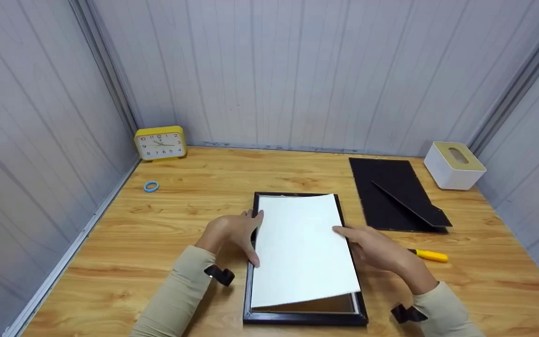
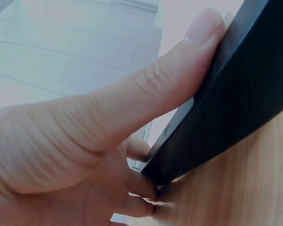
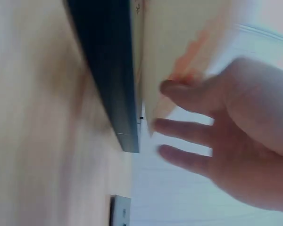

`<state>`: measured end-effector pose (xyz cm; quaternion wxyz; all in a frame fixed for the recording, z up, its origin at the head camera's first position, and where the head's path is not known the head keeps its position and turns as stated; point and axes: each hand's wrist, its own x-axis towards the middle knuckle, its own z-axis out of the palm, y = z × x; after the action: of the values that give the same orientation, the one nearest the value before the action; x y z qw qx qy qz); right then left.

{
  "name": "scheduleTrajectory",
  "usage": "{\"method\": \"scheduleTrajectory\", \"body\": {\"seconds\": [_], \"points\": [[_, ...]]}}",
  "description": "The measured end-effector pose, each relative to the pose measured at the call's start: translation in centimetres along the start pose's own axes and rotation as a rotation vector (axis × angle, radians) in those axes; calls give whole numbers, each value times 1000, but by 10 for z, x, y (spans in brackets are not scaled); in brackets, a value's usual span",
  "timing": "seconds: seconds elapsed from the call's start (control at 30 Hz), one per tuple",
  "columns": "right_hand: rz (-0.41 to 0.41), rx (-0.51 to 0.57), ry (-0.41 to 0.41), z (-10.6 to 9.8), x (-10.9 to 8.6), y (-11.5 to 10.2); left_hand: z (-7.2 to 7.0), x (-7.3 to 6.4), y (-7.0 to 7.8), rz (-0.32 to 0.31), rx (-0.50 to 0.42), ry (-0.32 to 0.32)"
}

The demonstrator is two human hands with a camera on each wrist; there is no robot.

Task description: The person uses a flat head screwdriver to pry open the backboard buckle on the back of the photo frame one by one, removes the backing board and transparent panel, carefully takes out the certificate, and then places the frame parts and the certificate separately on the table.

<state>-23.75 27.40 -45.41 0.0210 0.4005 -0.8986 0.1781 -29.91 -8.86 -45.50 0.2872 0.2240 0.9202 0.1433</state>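
Observation:
A black picture frame (image 1: pixel 304 319) lies on the table, and a white sheet (image 1: pixel 304 248) covers most of its opening. The sheet's near edge is raised at the right, showing a strip of the frame's inside. My left hand (image 1: pixel 239 231) is at the frame's left side, thumb and fingers spread along it; the left wrist view has the thumb on the rim (image 2: pixel 240 35) and other fingers against the outer side. My right hand (image 1: pixel 372 245) pinches the sheet's right edge, thumb on top. In the right wrist view, an orange pattern shows on the sheet (image 3: pixel 165 52).
At right lies a black backing board (image 1: pixel 367 196) with a folded-out stand (image 1: pixel 419 208). A yellow-handled tool (image 1: pixel 431 255) lies near my right wrist. A tissue box (image 1: pixel 452 168) stands back right, a yellow clock (image 1: pixel 161 144) back left, with a blue ring (image 1: pixel 151 186) before it.

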Motion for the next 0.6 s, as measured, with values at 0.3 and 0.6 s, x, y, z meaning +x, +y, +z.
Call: {"method": "scheduleTrajectory", "body": {"seconds": [0.3, 0.6], "points": [[-168, -199, 522, 10, 13, 3, -3, 1, -14, 92, -27, -31], [-339, 146, 809, 11, 20, 6, -5, 2, -12, 99, -4, -31]]}}
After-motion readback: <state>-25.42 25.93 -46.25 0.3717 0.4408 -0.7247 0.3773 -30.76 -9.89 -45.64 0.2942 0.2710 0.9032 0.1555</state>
